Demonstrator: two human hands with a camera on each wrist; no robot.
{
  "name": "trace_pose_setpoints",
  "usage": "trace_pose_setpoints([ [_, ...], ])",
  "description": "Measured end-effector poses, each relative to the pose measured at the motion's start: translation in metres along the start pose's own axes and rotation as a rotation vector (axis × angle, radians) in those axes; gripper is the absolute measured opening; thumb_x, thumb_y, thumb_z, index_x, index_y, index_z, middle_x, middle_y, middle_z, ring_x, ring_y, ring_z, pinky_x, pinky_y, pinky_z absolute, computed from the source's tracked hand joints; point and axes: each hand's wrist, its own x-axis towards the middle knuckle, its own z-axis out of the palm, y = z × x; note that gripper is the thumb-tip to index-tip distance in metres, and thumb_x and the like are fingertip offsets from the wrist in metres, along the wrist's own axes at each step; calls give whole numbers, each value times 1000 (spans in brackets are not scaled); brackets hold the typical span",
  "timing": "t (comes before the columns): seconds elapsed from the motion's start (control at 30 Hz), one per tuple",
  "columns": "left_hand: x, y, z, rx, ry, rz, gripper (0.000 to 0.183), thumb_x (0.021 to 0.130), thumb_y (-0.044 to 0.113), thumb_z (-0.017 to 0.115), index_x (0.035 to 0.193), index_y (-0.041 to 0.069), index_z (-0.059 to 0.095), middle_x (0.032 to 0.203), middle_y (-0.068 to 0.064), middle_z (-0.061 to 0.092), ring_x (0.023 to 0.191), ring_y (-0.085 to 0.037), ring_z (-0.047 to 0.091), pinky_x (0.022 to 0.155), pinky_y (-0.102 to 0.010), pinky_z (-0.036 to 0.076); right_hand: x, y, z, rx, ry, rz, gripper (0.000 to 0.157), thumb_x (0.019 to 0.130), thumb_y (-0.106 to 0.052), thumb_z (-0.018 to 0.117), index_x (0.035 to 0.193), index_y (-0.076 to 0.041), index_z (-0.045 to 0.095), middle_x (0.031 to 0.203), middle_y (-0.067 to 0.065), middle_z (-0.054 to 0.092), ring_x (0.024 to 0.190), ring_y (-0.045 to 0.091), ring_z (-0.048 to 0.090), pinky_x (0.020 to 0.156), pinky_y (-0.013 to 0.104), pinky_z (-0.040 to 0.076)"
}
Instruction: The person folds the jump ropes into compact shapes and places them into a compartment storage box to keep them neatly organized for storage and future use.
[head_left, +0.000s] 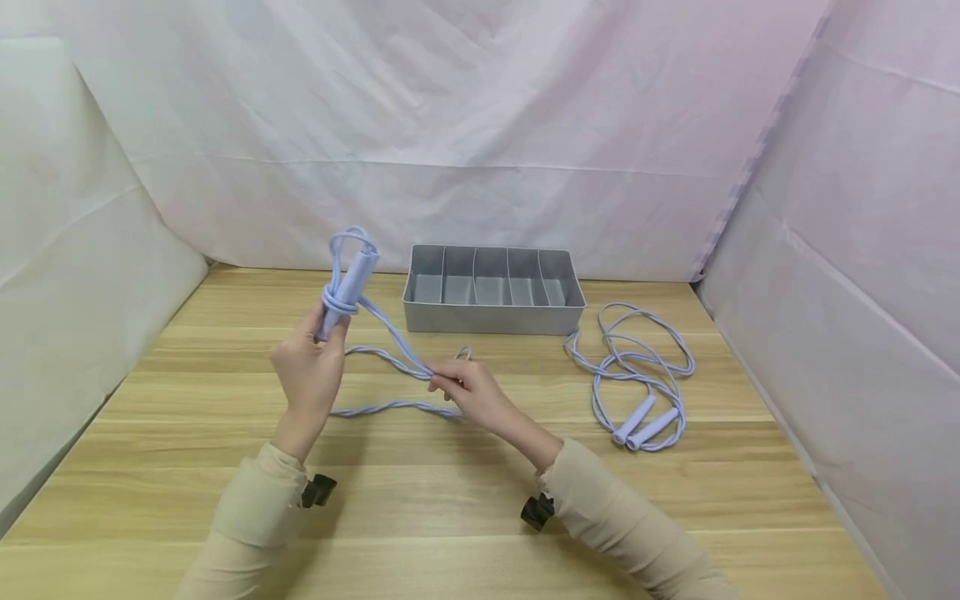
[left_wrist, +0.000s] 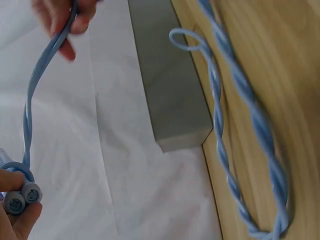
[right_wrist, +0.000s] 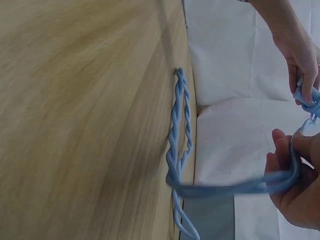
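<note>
My left hand (head_left: 309, 367) grips the two light-blue handles (left_wrist: 24, 196) of a jump rope side by side, raised above the table. Cord is wound around the handles, and a loop of it rises over their far ends. From there the doubled cord (head_left: 392, 330) slants down to my right hand (head_left: 476, 396), which pinches it between thumb and fingers. In the right wrist view the cord bends through the right hand (right_wrist: 295, 180). The rest of this rope, a twisted length (left_wrist: 257, 125), lies on the wood below and ends in a small loop.
A grey bin (head_left: 495, 318) with several narrow compartments stands at the back middle of the wooden table (head_left: 420, 517). Right of it lies a second light-blue jump rope (head_left: 637, 358), loosely coiled, its two handles together. White cloth (head_left: 465, 125) hangs behind and at both sides.
</note>
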Motion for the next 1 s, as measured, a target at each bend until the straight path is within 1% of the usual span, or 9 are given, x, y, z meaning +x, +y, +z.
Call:
trace_pose_setpoints([
  [0.07,2,-2,-2,1,-19,-1,29,74,-6,68,102,-8,64,91,-24,65,69,-37,65,62,-47,53,-2,-1,-2,-21,9,-12,24,89,-4,53,111,2,63,81,11,67,62,15,54,54,19,47],
  [0.17,3,-5,-4,25,-64,29,27,75,-5,68,101,-9,64,89,-26,65,65,-37,65,58,-48,53,-4,-2,-5,-64,14,-60,21,87,-4,57,105,3,66,80,9,68,61,10,53,53,18,47],
  [0.33,3,-9,-5,129,-133,92,26,75,0,70,99,-9,65,79,-24,66,45,-28,56,42,-40,46,-4,-8,-11,-251,-6,-234,13,84,-5,62,94,-1,69,80,4,69,68,8,60,59,15,48],
  [0.5,2,-8,-4,278,-274,200,30,74,2,71,101,-9,63,67,-22,65,36,-19,44,33,-31,35,-4,-18,-18,-481,-40,-443,12,82,-8,65,92,-5,71,85,1,69,80,11,63,71,16,50],
  [0.63,-2,-7,-2,381,-363,325,24,76,4,69,96,-7,63,48,-11,55,32,-10,26,30,-22,21,-1,-29,-23,-559,-87,-513,11,82,-10,66,92,-7,71,83,-1,68,76,9,62,68,16,50],
  [0.7,-5,-6,-1,414,-400,378,20,77,4,68,93,-6,62,43,-6,48,31,-8,22,29,-21,19,1,-34,-26,-564,-109,-545,10,82,-9,65,91,-7,70,81,-1,67,73,9,61,65,15,49],
  [0.8,-10,-3,-1,454,-458,434,19,74,-1,68,92,-5,63,46,-4,50,31,-8,24,29,-20,20,5,-38,-30,-563,-116,-591,10,81,-8,66,89,-6,70,81,1,68,74,11,63,68,15,50],
  [0.9,-14,-2,-1,475,-524,484,30,65,-9,69,94,-4,64,60,-8,63,32,-7,27,28,-18,21,9,-41,-35,-576,-102,-614,8,80,-6,67,87,-6,70,80,2,68,74,12,63,69,16,50],
  [1.0,-16,-3,-1,482,-569,547,37,60,-14,67,95,-3,66,71,-9,67,34,-6,27,29,-18,22,13,-42,-42,-611,-77,-622,7,79,-6,67,86,-7,70,80,1,67,74,12,63,68,17,50],
])
